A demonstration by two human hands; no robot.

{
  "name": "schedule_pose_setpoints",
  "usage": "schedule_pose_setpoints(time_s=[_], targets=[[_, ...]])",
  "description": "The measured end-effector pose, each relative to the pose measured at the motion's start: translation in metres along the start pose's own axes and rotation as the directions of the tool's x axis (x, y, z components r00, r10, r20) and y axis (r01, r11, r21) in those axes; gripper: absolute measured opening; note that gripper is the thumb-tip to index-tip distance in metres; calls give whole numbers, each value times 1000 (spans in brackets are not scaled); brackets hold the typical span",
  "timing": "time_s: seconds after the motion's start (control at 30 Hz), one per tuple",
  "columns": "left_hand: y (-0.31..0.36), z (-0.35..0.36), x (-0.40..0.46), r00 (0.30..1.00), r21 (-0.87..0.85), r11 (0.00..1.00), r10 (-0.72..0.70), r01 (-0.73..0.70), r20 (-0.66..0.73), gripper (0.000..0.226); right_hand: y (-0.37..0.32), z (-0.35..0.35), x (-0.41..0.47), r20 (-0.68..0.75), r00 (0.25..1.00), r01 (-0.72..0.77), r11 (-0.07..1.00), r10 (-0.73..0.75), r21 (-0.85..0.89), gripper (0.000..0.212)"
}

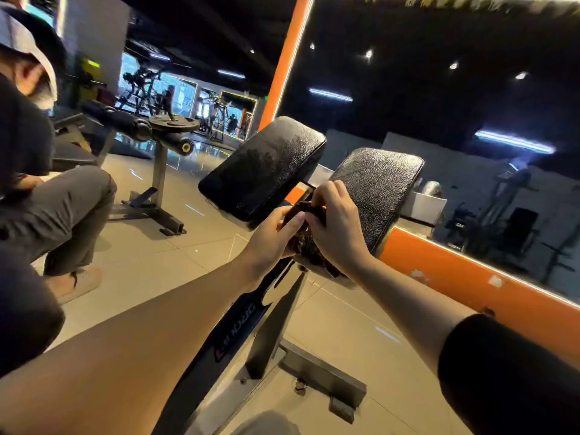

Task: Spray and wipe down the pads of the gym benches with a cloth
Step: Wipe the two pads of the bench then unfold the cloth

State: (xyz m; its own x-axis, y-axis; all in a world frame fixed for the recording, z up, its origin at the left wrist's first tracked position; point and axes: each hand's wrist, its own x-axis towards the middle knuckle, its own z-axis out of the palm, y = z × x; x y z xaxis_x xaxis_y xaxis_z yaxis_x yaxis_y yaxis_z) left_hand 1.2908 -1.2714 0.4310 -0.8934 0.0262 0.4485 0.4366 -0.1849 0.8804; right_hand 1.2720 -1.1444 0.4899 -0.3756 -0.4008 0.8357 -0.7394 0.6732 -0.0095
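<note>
Both hands, left hand [276, 233] and right hand [332, 224], pinch the dark cloth [301, 211] between the two pads [266, 171], apparently regathering it for wiping.

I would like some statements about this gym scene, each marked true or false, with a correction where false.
1. Both hands hold the dark cloth in the gap between the two pads. True.
2. The left hand holds a spray bottle. False: no spray bottle is in view; it pinches the cloth.
3. The right hand lies in front of the right pad. True.
4. The left pad is bright orange. False: it is black, with a textured surface.
5. A seated person is at the left of the view. True.
</note>
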Motion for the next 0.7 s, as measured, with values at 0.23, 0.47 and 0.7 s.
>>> schedule_pose_setpoints(time_s=[0.23, 0.47, 0.7], targets=[[-7, -19, 18, 900, -294, 945, -249, 144, -357, 28, 7, 1, -2, 360, 930, 45, 994, -78, 97, 44], [7, -2, 59, 859, 190, 981, 76, 25, -506, 24, 74, -48, -9, 61, 998, 6, 933, 17, -359, 34], [-22, 40, 66, 971, 596, 802, 115, 35, -212, 45, 104, -42, -50, 157, 974, -109, 941, 166, -322, 79]])
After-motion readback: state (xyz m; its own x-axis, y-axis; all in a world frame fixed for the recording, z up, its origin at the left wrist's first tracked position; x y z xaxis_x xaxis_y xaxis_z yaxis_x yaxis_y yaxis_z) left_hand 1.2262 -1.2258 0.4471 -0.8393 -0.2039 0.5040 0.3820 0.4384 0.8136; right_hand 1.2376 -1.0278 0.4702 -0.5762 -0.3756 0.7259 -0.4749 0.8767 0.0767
